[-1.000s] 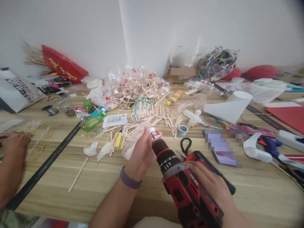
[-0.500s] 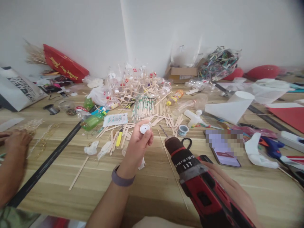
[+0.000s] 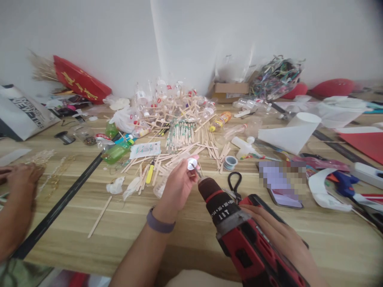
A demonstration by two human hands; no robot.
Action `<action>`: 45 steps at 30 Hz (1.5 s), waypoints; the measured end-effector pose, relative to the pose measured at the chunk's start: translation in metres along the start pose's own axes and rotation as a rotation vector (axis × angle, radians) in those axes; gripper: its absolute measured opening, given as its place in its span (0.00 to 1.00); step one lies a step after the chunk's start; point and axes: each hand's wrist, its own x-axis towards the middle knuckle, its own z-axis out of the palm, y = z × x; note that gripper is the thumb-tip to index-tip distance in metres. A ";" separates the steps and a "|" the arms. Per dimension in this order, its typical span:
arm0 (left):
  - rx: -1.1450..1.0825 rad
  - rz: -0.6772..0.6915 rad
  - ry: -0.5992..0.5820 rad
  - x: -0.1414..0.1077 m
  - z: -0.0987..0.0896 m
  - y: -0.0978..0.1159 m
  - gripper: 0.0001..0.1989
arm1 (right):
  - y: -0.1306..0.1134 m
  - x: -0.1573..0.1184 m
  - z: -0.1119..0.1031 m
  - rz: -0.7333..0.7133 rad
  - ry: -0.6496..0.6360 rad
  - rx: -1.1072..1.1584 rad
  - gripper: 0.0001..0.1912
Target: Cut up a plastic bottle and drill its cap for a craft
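Near the middle of the view, my left hand (image 3: 177, 186) pinches a small white round cap (image 3: 192, 163) by its edge, with a purple band on the wrist. My right hand (image 3: 277, 235) is wrapped round a red and black power drill (image 3: 236, 231) that points up and to the left. The tip of the drill bit (image 3: 196, 171) is at the face of the cap; whether it has gone in I cannot tell. Behind my left hand lie loose wooden sticks (image 3: 206, 137) and a yellow screwdriver (image 3: 150, 172).
Another person's hand (image 3: 24, 179) is at the left edge. Plastic bottles (image 3: 161, 93) are heaped at the back. A wire spool (image 3: 230, 162), a phone (image 3: 281, 187) and a white paper cone (image 3: 291, 133) lie to the right. One stick (image 3: 100, 216) lies at the front left.
My left hand and the cap have moved slightly right. The drill has swung left, bringing its bit from a gap beside the cap up to the cap's face.
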 end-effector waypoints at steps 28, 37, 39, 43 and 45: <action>-0.333 -0.184 0.009 -0.007 0.009 -0.005 0.23 | -0.008 0.014 0.004 -0.168 0.010 0.062 0.18; -0.290 -0.256 -0.005 -0.011 0.007 -0.008 0.24 | -0.003 0.009 0.022 -0.102 -0.019 0.041 0.21; -0.283 -0.268 0.018 -0.012 0.008 -0.009 0.24 | -0.004 0.014 0.019 -0.103 -0.018 0.009 0.22; -0.266 -0.298 0.038 -0.012 0.007 -0.007 0.26 | -0.009 0.022 0.009 -0.153 -0.045 -0.038 0.22; -0.245 -0.289 0.046 -0.010 0.005 -0.005 0.26 | -0.012 0.023 0.007 -0.172 -0.040 -0.012 0.22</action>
